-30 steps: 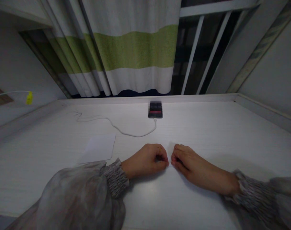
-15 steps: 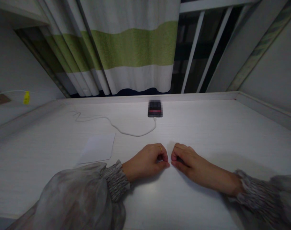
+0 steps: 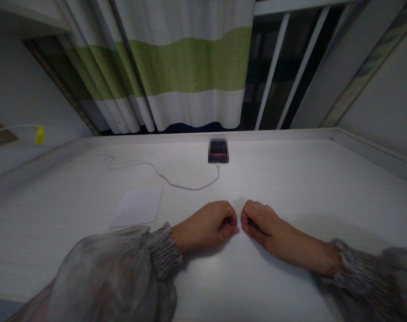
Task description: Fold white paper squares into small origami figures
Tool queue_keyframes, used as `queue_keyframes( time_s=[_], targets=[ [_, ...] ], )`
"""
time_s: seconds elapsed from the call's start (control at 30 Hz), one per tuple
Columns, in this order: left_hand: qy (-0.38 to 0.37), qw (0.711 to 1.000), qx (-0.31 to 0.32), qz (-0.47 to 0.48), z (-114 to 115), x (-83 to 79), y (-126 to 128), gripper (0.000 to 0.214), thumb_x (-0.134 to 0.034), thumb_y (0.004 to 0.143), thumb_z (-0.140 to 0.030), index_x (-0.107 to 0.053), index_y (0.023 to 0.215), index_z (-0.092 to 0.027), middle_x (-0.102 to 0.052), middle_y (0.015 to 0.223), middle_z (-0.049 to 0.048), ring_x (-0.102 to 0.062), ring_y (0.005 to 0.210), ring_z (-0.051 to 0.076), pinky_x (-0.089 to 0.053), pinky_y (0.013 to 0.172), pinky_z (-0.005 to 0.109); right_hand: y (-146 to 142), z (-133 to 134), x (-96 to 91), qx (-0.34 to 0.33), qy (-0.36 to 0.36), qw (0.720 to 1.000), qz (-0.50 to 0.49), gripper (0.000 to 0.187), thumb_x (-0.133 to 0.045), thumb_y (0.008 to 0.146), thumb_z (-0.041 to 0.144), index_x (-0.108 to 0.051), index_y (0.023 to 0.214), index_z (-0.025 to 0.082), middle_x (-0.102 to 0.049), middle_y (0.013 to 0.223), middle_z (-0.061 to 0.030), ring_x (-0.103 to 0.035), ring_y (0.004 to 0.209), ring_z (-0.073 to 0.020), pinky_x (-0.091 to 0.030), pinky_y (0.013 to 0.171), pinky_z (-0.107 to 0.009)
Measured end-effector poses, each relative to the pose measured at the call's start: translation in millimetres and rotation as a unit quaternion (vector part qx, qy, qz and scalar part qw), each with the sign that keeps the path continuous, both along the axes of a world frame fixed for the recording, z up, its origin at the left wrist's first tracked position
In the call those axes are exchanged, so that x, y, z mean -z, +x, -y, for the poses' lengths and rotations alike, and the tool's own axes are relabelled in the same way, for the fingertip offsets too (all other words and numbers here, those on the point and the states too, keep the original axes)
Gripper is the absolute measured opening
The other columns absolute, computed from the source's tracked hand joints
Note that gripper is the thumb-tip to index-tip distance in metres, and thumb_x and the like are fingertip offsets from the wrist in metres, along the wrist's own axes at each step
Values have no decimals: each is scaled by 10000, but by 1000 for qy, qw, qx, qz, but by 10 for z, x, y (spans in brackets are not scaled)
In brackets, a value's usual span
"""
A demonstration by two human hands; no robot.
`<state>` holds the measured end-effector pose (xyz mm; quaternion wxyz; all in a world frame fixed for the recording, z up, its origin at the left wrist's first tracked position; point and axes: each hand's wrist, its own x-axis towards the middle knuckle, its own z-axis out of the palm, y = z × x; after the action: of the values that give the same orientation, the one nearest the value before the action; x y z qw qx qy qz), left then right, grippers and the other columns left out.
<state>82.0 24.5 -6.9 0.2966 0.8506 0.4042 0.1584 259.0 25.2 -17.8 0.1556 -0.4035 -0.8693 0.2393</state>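
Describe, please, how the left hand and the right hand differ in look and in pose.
The left hand wears a gold-coloured ring, while no ring shows on the right hand. The left hand points toward the picture's right; the right hand points toward its left. Both are curled and come out of gathered grey cuffs. Whether either holds something is unclear.

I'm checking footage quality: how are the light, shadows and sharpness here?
Head view: dim light, soft glare on the white table, faint shadows beside the left hand and right hand; the dark device is coarsely pixelated.
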Motion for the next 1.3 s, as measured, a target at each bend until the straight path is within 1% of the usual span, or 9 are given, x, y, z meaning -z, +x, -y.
queue_keyframes(
  time_s=[0.1, 0.17, 0.27, 0.57, 0.77, 0.87, 1.03, 1.13, 1.3],
  targets=[
    [-1, 1000, 8, -2, 8, -13, -12, 123, -602, 706, -244, -569, 782, -153, -558, 816, 28, -504, 737, 136, -407, 681, 248, 3, 4, 0, 3, 2, 1000, -1, 139, -430, 754, 52, -436, 700, 180, -509, 770, -40, -438, 733, -172, -376, 672, -334],
    [3, 1000, 10, -2, 10, -10, -18, 139, -604, 705, -254, -568, 794, -154, -558, 827, 31, -504, 749, 139, -405, 691, 251, 3, 7, -8, 1, 2, 1000, 0, 142, -424, 759, 54, -433, 697, 182, -508, 767, -37, -439, 732, -170, -375, 675, -335],
    [9, 1000, 13, -1, 6, 5, -20, 92, -567, 732, -222, -562, 785, -147, -557, 813, 33, -498, 738, 133, -400, 690, 245, -1, 11, -26, 1, -3, 1000, 6, 140, -426, 771, 66, -423, 697, 184, -503, 766, -33, -443, 733, -170, -375, 684, -339],
    [-7, 1000, 9, -2, -1, 6, -6, 41, -553, 733, -177, -536, 760, -150, -541, 794, 25, -478, 727, 132, -392, 677, 249, -6, 13, -6, -9, 2, 1000, 15, 137, -420, 788, 63, -426, 713, 177, -491, 773, -35, -427, 737, -168, -364, 684, -338],
    [-27, 1000, -13, 6, 4, 27, 28, 105, -559, 710, -125, -497, 782, -170, -505, 769, -1, -451, 702, 120, -381, 659, 242, -1, -9, 33, -18, 11, 1000, 12, 119, -394, 829, 99, -462, 766, 172, -499, 816, -47, -438, 772, -174, -361, 710, -350],
    [-38, 999, -18, 8, -3, 32, 54, 131, -555, 691, -92, -468, 742, -175, -486, 759, -9, -436, 700, 117, -372, 651, 235, 6, -15, 61, -16, 12, 1000, 12, 114, -402, 827, 101, -480, 781, 169, -500, 815, -47, -441, 770, -173, -357, 711, -345],
    [-57, 997, -39, 27, -17, 43, 88, 185, -561, 641, -49, -435, 685, -178, -445, 770, -16, -416, 699, 113, -360, 646, 233, 7, -25, 78, -3, 13, 1000, 10, 120, -429, 810, 98, -479, 731, 174, -495, 774, -31, -438, 737, -166, -348, 670, -315],
    [-72, 995, -54, 46, -18, 58, 99, 199, -558, 624, -33, -431, 673, -178, -425, 777, -18, -407, 692, 109, -356, 636, 233, 8, -37, 64, -2, -4, 1000, -9, 136, -458, 774, 64, -480, 696, 172, -494, 753, -28, -439, 728, -164, -350, 665, -302],
    [-85, 992, -58, 70, -8, 82, 102, 187, -566, 621, -33, -449, 665, -172, -420, 793, -15, -406, 688, 106, -358, 640, 237, 20, -64, 48, 8, -43, 998, -41, 168, -472, 713, 5, -485, 654, 162, -494, 744, -30, -451, 723, -156, -353, 660, -284]
  ],
)
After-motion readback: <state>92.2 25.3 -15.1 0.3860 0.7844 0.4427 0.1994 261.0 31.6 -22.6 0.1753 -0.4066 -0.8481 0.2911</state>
